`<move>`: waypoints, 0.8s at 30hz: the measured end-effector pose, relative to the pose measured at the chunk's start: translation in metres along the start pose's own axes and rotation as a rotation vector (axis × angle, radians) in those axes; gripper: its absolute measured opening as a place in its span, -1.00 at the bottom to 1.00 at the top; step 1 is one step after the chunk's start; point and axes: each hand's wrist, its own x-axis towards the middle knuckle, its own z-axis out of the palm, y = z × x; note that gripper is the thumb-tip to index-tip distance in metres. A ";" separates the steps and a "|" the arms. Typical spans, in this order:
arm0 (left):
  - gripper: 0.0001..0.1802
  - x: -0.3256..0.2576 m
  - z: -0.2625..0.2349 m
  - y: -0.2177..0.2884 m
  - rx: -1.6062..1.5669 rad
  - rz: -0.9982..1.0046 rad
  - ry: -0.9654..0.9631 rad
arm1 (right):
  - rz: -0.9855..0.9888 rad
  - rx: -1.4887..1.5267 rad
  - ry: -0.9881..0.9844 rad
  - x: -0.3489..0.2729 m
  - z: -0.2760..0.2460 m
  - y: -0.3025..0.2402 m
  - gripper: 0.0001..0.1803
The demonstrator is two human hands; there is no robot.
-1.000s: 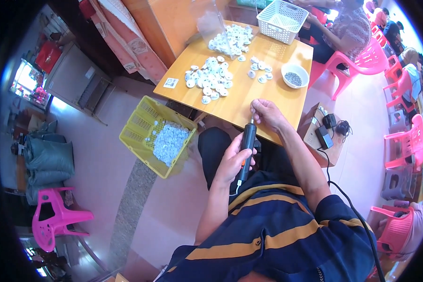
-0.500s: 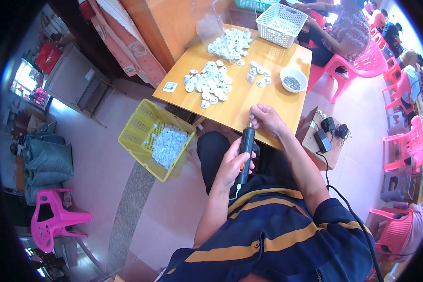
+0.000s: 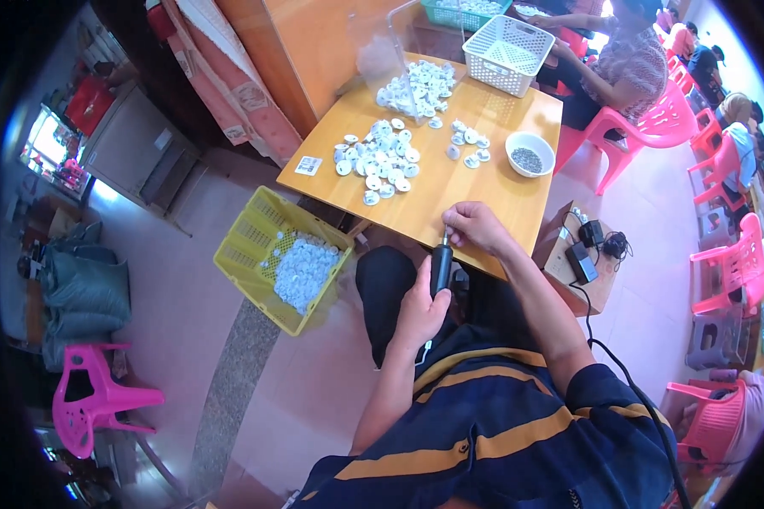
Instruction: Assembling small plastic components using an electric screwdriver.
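My left hand (image 3: 423, 312) is wrapped round a black electric screwdriver (image 3: 440, 268), which points up and away from me at the table's near edge. Its metal bit meets the fingertips of my right hand (image 3: 477, 227), pinched together there; whatever small thing they hold is hidden. Beyond my hands, on the wooden table (image 3: 450, 191), lie a pile of round white plastic pieces (image 3: 378, 159) and a smaller group of white pieces (image 3: 469, 140). A white bowl (image 3: 535, 138) at the right holds many small grey metal parts (image 3: 526, 159).
A clear bin (image 3: 409, 93) spills more white pieces at the table's back, near a white basket (image 3: 492, 75). Left of the table stands a yellow crate (image 3: 239, 254) of pale pieces. Black power adapters (image 3: 582, 263) sit on a box at right, their cable running past my arm. A person (image 3: 624, 68) sits beyond.
The screwdriver stands a little more upright. My left hand has turned round it, covering its orange patch. My right hand has shifted slightly left and still pinches at the bit.
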 end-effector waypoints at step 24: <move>-0.35 -0.002 0.001 0.026 -0.749 -0.117 -0.202 | -0.141 0.308 0.056 -0.005 0.003 0.012 -0.69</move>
